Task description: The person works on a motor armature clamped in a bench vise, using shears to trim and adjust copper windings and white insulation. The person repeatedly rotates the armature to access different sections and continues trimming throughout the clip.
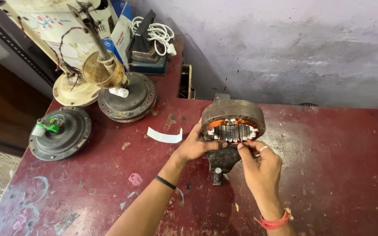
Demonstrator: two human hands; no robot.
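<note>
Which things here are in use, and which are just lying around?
In use: motor stator, vise, left hand, right hand.

Lying about: paper strip, two motor housings, white cable, fan body, table.

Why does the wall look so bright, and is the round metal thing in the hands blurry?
In the head view, soft daylight washes out the pale wall, with no harsh glare. The stator between the left hand and right hand is sharp. The table edges bend, a wide-lens effect.

Scuffed red table — motors, paper strip
</note>
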